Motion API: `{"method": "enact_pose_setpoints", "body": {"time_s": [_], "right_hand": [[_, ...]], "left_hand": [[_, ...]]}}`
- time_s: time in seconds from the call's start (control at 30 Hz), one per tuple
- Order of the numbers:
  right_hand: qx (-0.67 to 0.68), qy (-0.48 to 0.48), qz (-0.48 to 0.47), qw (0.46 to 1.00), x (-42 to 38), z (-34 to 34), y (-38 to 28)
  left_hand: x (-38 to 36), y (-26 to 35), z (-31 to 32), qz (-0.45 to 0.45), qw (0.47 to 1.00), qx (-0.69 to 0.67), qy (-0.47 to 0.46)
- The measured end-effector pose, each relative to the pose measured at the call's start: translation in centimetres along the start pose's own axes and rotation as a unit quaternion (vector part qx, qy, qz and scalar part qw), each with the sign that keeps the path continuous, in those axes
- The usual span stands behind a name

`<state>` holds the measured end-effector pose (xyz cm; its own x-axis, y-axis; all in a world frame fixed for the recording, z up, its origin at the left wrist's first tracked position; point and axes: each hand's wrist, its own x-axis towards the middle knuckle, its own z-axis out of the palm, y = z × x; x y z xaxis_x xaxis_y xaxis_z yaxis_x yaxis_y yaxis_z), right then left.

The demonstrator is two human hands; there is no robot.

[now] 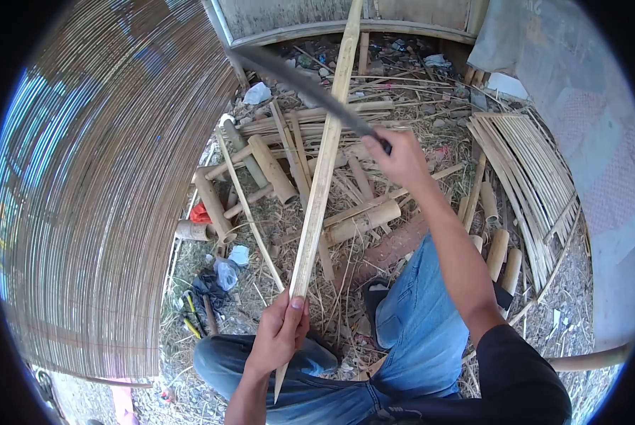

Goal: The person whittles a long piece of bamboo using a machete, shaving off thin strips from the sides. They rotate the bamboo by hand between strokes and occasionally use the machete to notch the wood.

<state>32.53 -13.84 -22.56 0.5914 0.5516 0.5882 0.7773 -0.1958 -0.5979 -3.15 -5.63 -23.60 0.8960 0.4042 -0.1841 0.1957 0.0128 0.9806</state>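
My left hand is wrapped round the lower part of a long split bamboo strip, thumb on top. The strip slants up and away past the top edge of the view, and its pointed lower end shows below the hand. My right hand grips the dark handle of a long blade, which points up and to the left. The blade is blurred and passes across the upper part of the strip; whether the two touch, I cannot tell.
Bamboo tubes and thin strips lie on the littered ground ahead. A large slatted blind hangs at the left. Another slatted panel leans at the right. Yellow-handled tools and plastic bags lie at the lower left.
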Motion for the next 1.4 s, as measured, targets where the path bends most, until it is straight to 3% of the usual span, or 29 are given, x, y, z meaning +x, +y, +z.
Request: {"method": "enact_pose_setpoints", "body": {"time_s": [0.13, 0.17, 0.2, 0.27, 0.33, 0.4, 0.43, 0.47, 0.57, 0.6, 0.67, 0.7, 0.8, 0.87, 0.93, 1.0, 1.07, 1.1, 1.2, 1.23, 1.27, 1.33, 1.37, 1.4], "right_hand": [[-0.035, -0.019, 0.007, 0.999, -1.3, -0.4, -0.4], [-0.019, -0.017, -0.084, 0.996, -1.9, 0.2, -0.5], [-0.016, -0.016, -0.081, 0.996, -2.0, 0.0, -1.0], [-0.139, -0.12, -0.188, 0.965, -2.0, -0.8, -2.2], [-0.102, -0.137, -0.128, 0.977, -1.3, 0.0, -1.2], [-0.011, -0.059, 0.013, 0.998, -0.6, 0.4, -0.3], [-0.045, -0.073, 0.026, 0.996, -0.9, 0.2, -0.5], [-0.049, -0.069, 0.02, 0.996, -1.2, 0.3, -0.7], [-0.099, -0.067, -0.14, 0.983, -2.5, 1.1, -1.8], [-0.094, -0.066, -0.138, 0.984, -2.0, 1.3, -1.5], [-0.065, -0.014, -0.075, 0.995, -0.5, 1.2, -0.3], [-0.042, -0.006, 0.017, 0.999, 0.2, 0.4, -1.1], [-0.067, -0.045, 0.051, 0.995, -0.7, 0.5, -1.0], [-0.037, -0.017, -0.007, 0.999, -1.7, 1.2, -0.9], [-0.123, -0.028, -0.18, 0.976, -2.1, 1.1, -1.2], [-0.104, -0.057, -0.117, 0.986, -0.6, 0.7, 0.0], [-0.044, -0.001, 0.042, 0.998, 0.5, 0.4, 0.7], [-0.015, 0.0, 0.067, 0.998, 0.0, 0.0, -0.3], [-0.015, -0.048, -0.02, 0.999, -2.2, 0.7, -0.8], [-0.079, -0.054, -0.104, 0.99, -2.4, 0.9, -0.9], [-0.074, -0.053, -0.102, 0.991, -2.0, 1.0, -0.4], [-0.13, 0.006, -0.138, 0.982, -0.2, 0.6, 0.6], [-0.029, 0.034, 0.007, 0.999, 0.5, 0.1, 0.6], [-0.029, 0.037, 0.009, 0.999, 0.3, 0.0, 0.8]], "left_hand": [[0.6, -0.3, 0.5, 0.012, 1.0, 0.016, -0.006], [0.6, -0.6, 0.3, 0.023, 0.999, 0.048, 0.006], [0.4, -0.8, 0.1, 0.029, 0.996, 0.08, 0.02], [0.5, -1.0, 0.0, 0.041, 0.994, 0.099, 0.031], [0.4, -1.0, 0.0, 0.048, 0.991, 0.115, 0.039], [0.8, -0.8, 0.0, 0.04, 0.991, 0.117, 0.046], [0.7, -1.1, 0.2, 0.039, 0.991, 0.116, 0.057], [0.9, -1.5, 0.2, 0.046, 0.991, 0.115, 0.057], [1.0, -1.8, -0.3, 0.077, 0.982, 0.16, 0.063], [0.8, -1.4, 0.0, 0.071, 0.982, 0.16, 0.065], [0.6, -1.0, 0.0, 0.058, 0.983, 0.161, 0.061], [0.8, -0.8, 0.1, 0.05, 0.985, 0.153, 0.057], [0.7, -1.5, 0.1, 0.047, 0.985, 0.154, 0.057], [1.1, -1.2, -0.2, 0.053, 0.981, 0.177, 0.061], [0.7, -0.6, 0.1, 0.026, 0.985, 0.158, 0.056], [0.6, -0.5, 0.0, 0.03, 0.986, 0.156, 0.055], [0.8, 0.4, 0.3, 0.012, 0.987, 0.152, 0.05], [0.5, 0.0, 0.5, 0.011, 0.988, 0.147, 0.052], [1.1, -0.7, 0.3, 0.031, 0.988, 0.145, 0.048], [1.0, -0.7, 0.3, 0.03, 0.99, 0.132, 0.045], [0.9, -0.7, 0.3, 0.027, 0.992, 0.119, 0.041], [0.3, -0.1, 0.4, 0.024, 0.991, 0.128, 0.034], [0.2, 0.4, 0.5, 0.011, 0.994, 0.103, 0.027], [0.2, 0.6, 0.7, 0.001, 0.997, 0.076, 0.022]]}}
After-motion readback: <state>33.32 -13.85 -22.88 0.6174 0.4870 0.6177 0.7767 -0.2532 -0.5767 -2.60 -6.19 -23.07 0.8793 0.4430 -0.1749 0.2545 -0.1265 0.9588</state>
